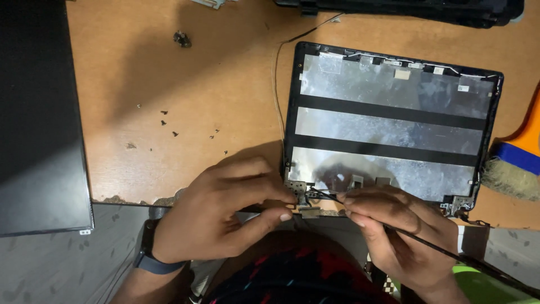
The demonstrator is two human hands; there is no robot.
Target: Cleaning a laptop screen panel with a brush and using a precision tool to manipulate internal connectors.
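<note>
Left hand (222,211) pinches the hinge bracket (308,211), right hand (394,231) grips the black cable (450,253); hard pulling risks tearing it from the lid shell (388,129)

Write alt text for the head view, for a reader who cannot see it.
Two hands work at the near hinge corner of an emptied laptop lid shell on a wooden table: the left hand pinches the hinge, the right hand grips a black cable. Loose screws lie left; a brush sits right.
</note>
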